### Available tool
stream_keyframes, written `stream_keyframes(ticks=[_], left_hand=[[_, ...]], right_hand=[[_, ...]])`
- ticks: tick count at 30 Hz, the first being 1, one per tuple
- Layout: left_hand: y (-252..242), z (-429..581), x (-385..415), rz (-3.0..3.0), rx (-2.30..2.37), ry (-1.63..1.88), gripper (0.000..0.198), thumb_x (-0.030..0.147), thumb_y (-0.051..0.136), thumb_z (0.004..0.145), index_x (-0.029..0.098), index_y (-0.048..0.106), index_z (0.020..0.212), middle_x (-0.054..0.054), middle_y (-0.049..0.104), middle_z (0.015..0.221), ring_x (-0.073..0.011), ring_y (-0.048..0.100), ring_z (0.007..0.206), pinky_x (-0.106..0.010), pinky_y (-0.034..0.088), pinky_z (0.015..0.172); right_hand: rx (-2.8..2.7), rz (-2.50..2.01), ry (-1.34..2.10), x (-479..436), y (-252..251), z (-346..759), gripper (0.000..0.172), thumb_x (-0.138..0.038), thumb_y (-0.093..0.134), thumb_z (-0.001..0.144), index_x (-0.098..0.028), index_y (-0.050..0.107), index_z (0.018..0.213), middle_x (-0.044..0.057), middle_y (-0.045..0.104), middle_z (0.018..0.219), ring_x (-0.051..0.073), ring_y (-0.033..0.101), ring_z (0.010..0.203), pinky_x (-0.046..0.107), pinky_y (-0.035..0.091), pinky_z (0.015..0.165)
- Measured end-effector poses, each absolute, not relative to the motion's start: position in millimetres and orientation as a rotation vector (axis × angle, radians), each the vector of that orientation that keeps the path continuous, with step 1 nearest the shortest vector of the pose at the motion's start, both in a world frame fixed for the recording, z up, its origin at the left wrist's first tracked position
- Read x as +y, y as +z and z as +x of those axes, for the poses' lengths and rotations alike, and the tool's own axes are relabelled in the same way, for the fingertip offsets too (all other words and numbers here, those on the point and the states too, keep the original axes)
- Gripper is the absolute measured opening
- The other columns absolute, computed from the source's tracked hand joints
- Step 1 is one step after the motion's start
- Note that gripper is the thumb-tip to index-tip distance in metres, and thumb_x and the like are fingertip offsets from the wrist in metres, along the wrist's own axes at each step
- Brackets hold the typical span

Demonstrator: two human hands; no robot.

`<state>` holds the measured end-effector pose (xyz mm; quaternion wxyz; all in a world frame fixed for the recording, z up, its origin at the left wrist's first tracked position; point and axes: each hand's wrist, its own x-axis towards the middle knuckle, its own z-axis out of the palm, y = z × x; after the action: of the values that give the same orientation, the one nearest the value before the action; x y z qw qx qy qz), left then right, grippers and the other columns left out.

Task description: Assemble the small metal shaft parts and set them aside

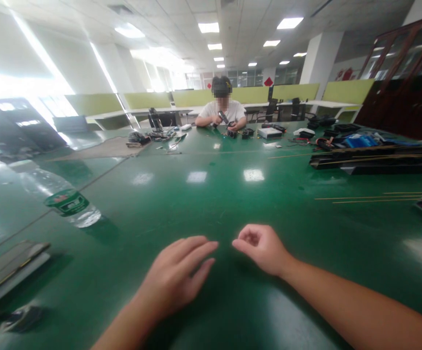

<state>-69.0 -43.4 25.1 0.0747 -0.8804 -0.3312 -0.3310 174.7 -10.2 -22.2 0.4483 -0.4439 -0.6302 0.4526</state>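
Note:
Over the green tabletop [214, 209], my left hand [176, 272] reaches in from the lower left. Its fingers stretch forward, the thumb is apart below them, and it holds nothing. Just to its right is my right hand [263, 248], curled loosely, with the thumb tip close to the bent fingers. I see nothing in the hollow of that hand. A small gap of green surface lies between the two hands. Nearest on the left stands a clear water bottle [67, 201] with a green label, looking slanted in this wide view.
Across the table a person [221, 109] handles a dark tool. Black rails [378, 160], thin yellowish rods [363, 199] and a blue item [360, 141] lie to the right. A white box [271, 132] is at the back. A flat grey object [12, 272] sits at lower left.

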Motion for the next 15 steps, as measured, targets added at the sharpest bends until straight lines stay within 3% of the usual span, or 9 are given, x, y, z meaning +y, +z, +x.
stream_keyframes(ticks=[3, 7, 10, 15], left_hand=[[23.7, -24.2, -24.8, -2.854, -0.801, -0.757, 0.036, 0.018, 0.062, 0.088, 0.023, 0.061, 0.123, -0.008, 0.067, 0.111, -0.0212, 0.066, 0.092, -0.033, 0.056, 0.076], [20.0, -3.7, -13.1, -2.956, -0.744, -0.835, 0.026, 0.014, 0.051, 0.092, 0.019, 0.065, 0.114, -0.008, 0.068, 0.100, -0.0181, 0.066, 0.084, -0.029, 0.055, 0.071], [18.2, -10.7, -12.2, -2.935, -0.812, -0.881, 0.023, 0.013, 0.050, 0.094, 0.018, 0.066, 0.110, -0.008, 0.068, 0.096, -0.0164, 0.065, 0.083, -0.025, 0.054, 0.071], [30.2, -72.7, -25.7, -2.627, -1.126, -0.996, 0.029, 0.020, 0.057, 0.094, 0.024, 0.062, 0.123, -0.006, 0.066, 0.106, -0.0154, 0.066, 0.091, -0.024, 0.056, 0.082]], right_hand=[[-1.596, -1.027, 1.128, -11.8, -23.0, 174.0, 0.017, -0.029, 0.073, 0.077, -0.016, 0.066, 0.071, 0.000, 0.063, 0.065, 0.013, 0.053, 0.058, 0.024, 0.041, 0.056], [-1.599, -1.005, 1.149, -11.5, -23.1, 173.2, 0.010, -0.022, 0.070, 0.075, -0.015, 0.066, 0.069, 0.001, 0.065, 0.067, 0.014, 0.056, 0.062, 0.023, 0.042, 0.056], [-1.632, -1.025, 1.185, -12.0, -22.5, 173.4, 0.013, -0.028, 0.074, 0.075, -0.015, 0.070, 0.076, -0.001, 0.062, 0.064, 0.012, 0.050, 0.056, 0.022, 0.038, 0.052], [-1.712, -1.083, 1.184, -12.8, -22.5, 174.0, 0.024, -0.038, 0.076, 0.076, -0.014, 0.074, 0.082, -0.003, 0.054, 0.054, 0.009, 0.042, 0.049, 0.022, 0.032, 0.048]])
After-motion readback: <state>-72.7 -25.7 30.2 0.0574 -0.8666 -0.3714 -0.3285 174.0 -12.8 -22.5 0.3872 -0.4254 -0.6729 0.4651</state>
